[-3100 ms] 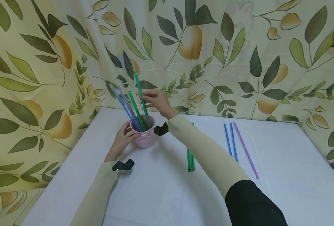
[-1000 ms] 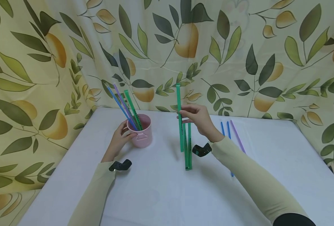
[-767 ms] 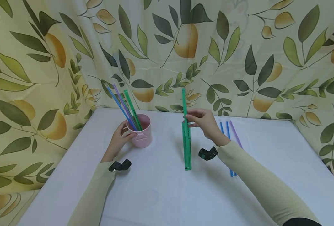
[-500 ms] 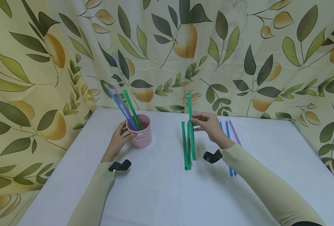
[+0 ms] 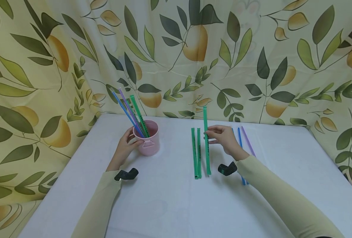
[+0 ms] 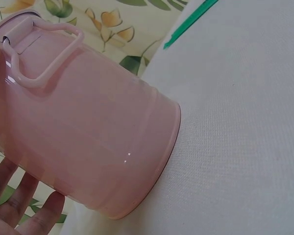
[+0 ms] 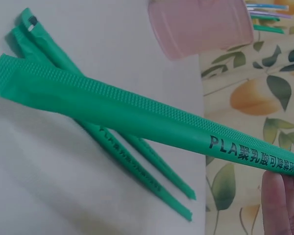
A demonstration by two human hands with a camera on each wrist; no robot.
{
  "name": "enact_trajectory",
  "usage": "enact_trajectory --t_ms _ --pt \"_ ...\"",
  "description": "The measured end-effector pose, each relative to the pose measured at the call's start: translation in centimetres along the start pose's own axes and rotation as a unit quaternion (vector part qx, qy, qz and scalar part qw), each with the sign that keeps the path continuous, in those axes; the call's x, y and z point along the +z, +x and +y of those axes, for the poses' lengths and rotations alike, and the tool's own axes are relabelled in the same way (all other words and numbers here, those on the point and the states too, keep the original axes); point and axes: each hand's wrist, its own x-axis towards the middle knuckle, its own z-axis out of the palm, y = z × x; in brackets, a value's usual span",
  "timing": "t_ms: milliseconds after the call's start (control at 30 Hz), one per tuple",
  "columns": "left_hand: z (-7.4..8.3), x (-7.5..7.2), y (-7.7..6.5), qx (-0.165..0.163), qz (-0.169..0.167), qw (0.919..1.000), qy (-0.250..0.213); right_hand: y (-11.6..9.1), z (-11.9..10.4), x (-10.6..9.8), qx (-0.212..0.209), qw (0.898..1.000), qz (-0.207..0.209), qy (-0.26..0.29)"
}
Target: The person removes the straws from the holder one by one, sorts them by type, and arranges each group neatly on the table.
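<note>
My left hand (image 5: 123,150) grips the side of a small pink bucket (image 5: 152,149) at the table's left. In the left wrist view its fingers (image 6: 44,215) wrap the wall below a small folding handle. Blue (image 5: 123,105), purple (image 5: 126,97) and green (image 5: 140,114) straws lean inside it. My right hand (image 5: 226,139) pinches a green paper-wrapped straw (image 5: 207,158), printed "PLA" in the right wrist view, held nearly upright with its lower end close over the table. Just left of it, two more green wrapped straws (image 5: 199,155) lie side by side.
Two blue straws (image 5: 240,135) and a purple straw (image 5: 248,142) lie on the white table right of the green ones, partly hidden behind the right hand and forearm. A fruit-and-leaf patterned curtain (image 5: 170,59) hangs along the table's back and left.
My right hand has taken a green wrapped straw out of the bucket and carried it right, past the two lying green straws, lowering it. The left hand has stayed on the bucket.
</note>
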Motion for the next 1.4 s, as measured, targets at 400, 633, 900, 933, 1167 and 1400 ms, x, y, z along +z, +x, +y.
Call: enact_trajectory --t_ms 400,633,900,933,1167,1400 --pt "0.3 0.1 -0.2 0.003 0.000 1.0000 -0.007 0.2 1.8 0.0 0.022 1.000 0.011 0.006" --pt "1.8 0.2 -1.0 -0.003 -0.004 0.9999 -0.014 0.3 2.4 -0.1 0.043 0.999 0.012 0.008" --pt "0.3 0.2 -0.3 -0.005 0.001 1.0000 -0.004 0.7 3.0 0.1 0.062 0.998 0.019 0.008" --pt "0.2 0.2 -0.2 -0.003 0.002 1.0000 -0.002 0.8 3.1 0.2 0.064 0.998 0.020 0.007" --pt "-0.2 0.1 -0.1 0.003 0.005 1.0000 0.003 1.2 3.7 0.3 0.079 0.997 0.026 -0.007" --pt "0.1 0.2 0.0 -0.014 0.003 0.9999 -0.003 1.6 4.2 0.5 0.107 0.994 0.027 -0.001"
